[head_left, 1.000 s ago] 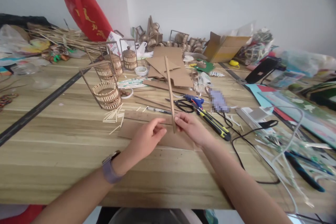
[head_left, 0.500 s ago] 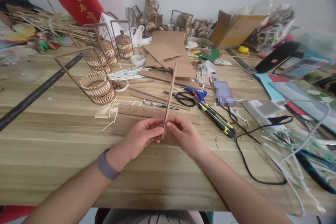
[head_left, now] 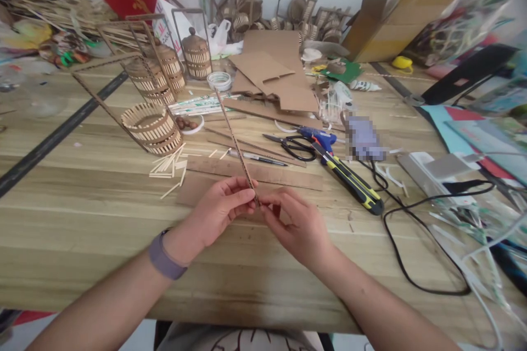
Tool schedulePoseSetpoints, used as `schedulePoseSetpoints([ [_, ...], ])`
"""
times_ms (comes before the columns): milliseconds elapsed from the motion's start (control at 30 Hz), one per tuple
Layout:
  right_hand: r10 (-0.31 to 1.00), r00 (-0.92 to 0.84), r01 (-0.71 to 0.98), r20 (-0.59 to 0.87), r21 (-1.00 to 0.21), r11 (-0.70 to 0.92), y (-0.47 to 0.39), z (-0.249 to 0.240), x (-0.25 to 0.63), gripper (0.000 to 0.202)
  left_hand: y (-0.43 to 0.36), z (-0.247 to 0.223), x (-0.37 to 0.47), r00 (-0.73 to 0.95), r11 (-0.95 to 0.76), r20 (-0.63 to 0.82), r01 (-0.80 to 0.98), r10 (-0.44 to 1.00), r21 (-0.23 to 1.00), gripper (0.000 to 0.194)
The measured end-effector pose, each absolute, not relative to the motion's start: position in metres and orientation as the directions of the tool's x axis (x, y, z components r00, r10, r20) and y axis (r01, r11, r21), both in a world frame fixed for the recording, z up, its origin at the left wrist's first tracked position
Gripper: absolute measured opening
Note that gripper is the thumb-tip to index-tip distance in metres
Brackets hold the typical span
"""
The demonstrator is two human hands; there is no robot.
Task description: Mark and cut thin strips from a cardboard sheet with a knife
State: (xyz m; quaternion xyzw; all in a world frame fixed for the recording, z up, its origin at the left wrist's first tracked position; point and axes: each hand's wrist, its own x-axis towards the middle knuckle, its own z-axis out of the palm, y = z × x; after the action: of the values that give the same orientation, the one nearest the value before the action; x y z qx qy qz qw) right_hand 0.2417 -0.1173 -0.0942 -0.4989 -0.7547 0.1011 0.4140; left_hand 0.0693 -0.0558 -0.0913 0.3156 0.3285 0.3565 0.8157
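A narrow cardboard strip point(head_left: 233, 140) rises from my fingers, its corrugated edge facing me and its far end leaning left. My left hand point(head_left: 224, 205) pinches it near the lower end between thumb and fingers. At the very bottom of the strip, the fingertips of my right hand point(head_left: 294, 222) are closed on it. Under and just beyond the hands lie flat cardboard pieces point(head_left: 284, 175). A pen point(head_left: 263, 158) rests behind them. Left of the hands, short wooden sticks point(head_left: 167, 164) lie beside a small open basket point(head_left: 152, 129) with a tall cardboard handle.
Black scissors point(head_left: 294, 145), a blue glue gun point(head_left: 319, 137) and a yellow-black utility knife point(head_left: 349, 178) lie to the right, with a looped black cable point(head_left: 395, 255) past them. Larger cardboard sheets point(head_left: 275, 46), a tape roll point(head_left: 219, 81) and a lidded basket point(head_left: 196, 57) stand farther back.
The strip has turned in my fingers, its far end swinging from leaning right to leaning left. My right hand has shifted slightly right and lower. The whole view has shifted a little.
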Motion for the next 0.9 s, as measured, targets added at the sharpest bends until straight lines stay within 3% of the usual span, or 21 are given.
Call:
schedulePoseSetpoints([
  [300, 0.735, -0.238, 0.710, 0.635, -0.403, 0.578, -0.1156, -0.0952, 0.2438, 0.011, -0.0576, -0.0890, 0.0700, 0.524, 0.548, -0.323, -0.360, 0.788, 0.755, 0.037],
  [900, 0.704, -0.272, 0.675, 0.656, -0.391, 0.625, -0.1150, -0.0932, 0.2467, 0.013, -0.0595, -0.0863, 0.0700, 0.518, 0.562, -0.342, -0.355, 0.784, 0.747, 0.042],
])
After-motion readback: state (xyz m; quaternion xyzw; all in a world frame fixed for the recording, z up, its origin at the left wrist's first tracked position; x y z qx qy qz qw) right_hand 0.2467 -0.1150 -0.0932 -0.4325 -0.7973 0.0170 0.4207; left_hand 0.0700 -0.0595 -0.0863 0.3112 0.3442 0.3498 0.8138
